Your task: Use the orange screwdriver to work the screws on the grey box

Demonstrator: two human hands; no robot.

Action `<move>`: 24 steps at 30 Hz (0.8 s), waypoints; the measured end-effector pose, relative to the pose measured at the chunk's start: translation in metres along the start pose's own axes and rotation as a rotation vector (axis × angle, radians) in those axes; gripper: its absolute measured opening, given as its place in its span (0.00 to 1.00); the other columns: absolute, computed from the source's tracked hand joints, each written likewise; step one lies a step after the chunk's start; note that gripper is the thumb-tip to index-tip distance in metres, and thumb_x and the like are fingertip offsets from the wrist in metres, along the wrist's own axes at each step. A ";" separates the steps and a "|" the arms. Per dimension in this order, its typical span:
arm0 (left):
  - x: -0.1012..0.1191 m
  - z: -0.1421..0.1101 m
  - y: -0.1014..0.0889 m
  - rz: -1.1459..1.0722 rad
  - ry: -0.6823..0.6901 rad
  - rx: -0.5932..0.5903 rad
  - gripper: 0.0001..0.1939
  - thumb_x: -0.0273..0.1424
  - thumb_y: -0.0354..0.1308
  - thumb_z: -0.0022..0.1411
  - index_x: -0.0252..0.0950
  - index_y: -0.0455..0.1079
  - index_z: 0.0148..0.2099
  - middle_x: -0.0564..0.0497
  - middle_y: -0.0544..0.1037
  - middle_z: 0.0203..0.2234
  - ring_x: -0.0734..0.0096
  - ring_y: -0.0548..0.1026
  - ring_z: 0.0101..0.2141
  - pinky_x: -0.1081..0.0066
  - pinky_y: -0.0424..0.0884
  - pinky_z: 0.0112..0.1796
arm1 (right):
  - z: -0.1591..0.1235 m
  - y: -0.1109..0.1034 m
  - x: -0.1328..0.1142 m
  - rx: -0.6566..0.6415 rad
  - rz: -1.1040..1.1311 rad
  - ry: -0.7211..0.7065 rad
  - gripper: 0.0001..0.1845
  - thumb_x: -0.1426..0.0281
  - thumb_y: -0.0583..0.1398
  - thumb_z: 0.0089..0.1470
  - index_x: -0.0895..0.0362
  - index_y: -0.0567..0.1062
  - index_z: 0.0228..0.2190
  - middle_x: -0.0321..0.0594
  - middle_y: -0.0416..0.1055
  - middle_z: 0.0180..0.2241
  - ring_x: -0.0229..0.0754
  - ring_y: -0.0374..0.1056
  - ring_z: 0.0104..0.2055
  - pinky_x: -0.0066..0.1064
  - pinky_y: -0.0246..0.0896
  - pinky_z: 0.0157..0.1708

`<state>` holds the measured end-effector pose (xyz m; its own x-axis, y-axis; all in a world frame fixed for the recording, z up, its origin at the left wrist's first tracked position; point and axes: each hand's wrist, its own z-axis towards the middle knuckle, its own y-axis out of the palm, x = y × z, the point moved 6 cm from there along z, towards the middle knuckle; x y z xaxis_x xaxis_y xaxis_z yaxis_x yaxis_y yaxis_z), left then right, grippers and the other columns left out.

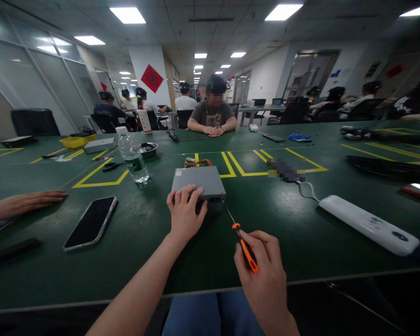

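Observation:
A grey computer power supply [205,179] lies on the green table, its bundle of coloured wires [198,162] at the far side. My left hand [185,212] grips its near left part, fingers over the top and thumb at the front face. My right hand [264,263] is closed around the orange and black handle of a screwdriver [247,249]. The screwdriver's thin shaft points up and left, its tip at the near right corner of the power supply, beside the socket. Whether the tip sits in a screw is too small to tell.
Left of the power supply stand a water bottle [133,156] and a dark metal bowl [149,149]; a phone [90,224] lies nearer. Another person's hand [38,203] rests at the far left. A white power strip [367,224] lies right. A person [213,114] sits opposite.

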<state>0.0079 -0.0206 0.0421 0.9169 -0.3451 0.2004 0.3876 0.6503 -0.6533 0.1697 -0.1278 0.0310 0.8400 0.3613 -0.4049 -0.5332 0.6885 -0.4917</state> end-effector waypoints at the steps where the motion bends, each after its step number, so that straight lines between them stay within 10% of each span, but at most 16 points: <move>1: 0.000 0.000 0.000 0.001 0.001 -0.001 0.14 0.34 0.53 0.58 0.43 0.67 0.48 0.47 0.71 0.48 0.58 0.65 0.50 0.53 0.50 0.52 | 0.000 -0.002 -0.004 0.018 -0.006 -0.032 0.11 0.71 0.52 0.58 0.57 0.70 0.41 0.44 0.68 0.35 0.41 0.71 0.34 0.30 0.69 0.33; 8: 0.005 0.006 -0.002 0.086 0.110 -0.057 0.14 0.34 0.51 0.59 0.40 0.66 0.48 0.46 0.71 0.46 0.58 0.65 0.49 0.51 0.44 0.56 | 0.000 -0.006 -0.015 -0.025 0.041 -0.144 0.10 0.74 0.52 0.59 0.56 0.69 0.42 0.47 0.66 0.43 0.43 0.70 0.42 0.34 0.69 0.39; 16: 0.004 0.012 0.003 0.107 0.187 -0.136 0.15 0.35 0.49 0.60 0.37 0.65 0.48 0.43 0.69 0.46 0.55 0.64 0.48 0.58 0.59 0.45 | -0.011 0.003 -0.012 -0.032 0.065 -0.250 0.18 0.77 0.52 0.58 0.60 0.63 0.50 0.51 0.66 0.47 0.45 0.67 0.48 0.34 0.70 0.41; 24: 0.003 0.010 0.007 0.051 0.204 -0.122 0.14 0.33 0.49 0.61 0.37 0.64 0.48 0.47 0.70 0.49 0.60 0.65 0.50 0.59 0.56 0.47 | -0.017 0.006 0.016 0.031 0.109 -0.110 0.12 0.65 0.54 0.59 0.57 0.66 0.44 0.47 0.70 0.37 0.45 0.72 0.35 0.34 0.71 0.30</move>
<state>0.0144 -0.0101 0.0453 0.8922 -0.4512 0.0213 0.3153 0.5884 -0.7446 0.1782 -0.1281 0.0082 0.7840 0.5010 -0.3665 -0.6200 0.6600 -0.4243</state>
